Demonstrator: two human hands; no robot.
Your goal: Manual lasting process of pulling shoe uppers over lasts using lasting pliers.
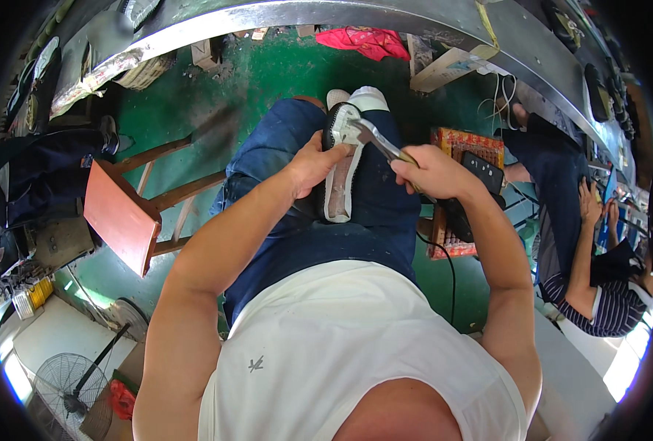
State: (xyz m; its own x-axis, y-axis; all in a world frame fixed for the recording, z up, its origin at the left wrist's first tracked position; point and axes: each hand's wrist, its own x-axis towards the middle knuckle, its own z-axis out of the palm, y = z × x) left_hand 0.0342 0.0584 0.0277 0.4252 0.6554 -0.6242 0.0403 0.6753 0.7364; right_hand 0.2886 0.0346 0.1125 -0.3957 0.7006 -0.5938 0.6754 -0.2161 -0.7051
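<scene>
On my lap lies a shoe, its pale, unsoled underside turned up. White material is folded in around the brownish middle, and a dark edge runs round the toe. My left hand is closed around its side, the thumb pressing on the underside. In my right hand is a metal hand tool with a broad head, gripped by its handle. The head rests at or just above the toe end; contact cannot be made out. Whether it is a hammer or pincers is not clear.
A metal-edged bench curves across the far side. Left of my legs stands a wooden stool; right is a red-patterned beaded seat with a black case. A co-worker sits at far right. A fan is lower left.
</scene>
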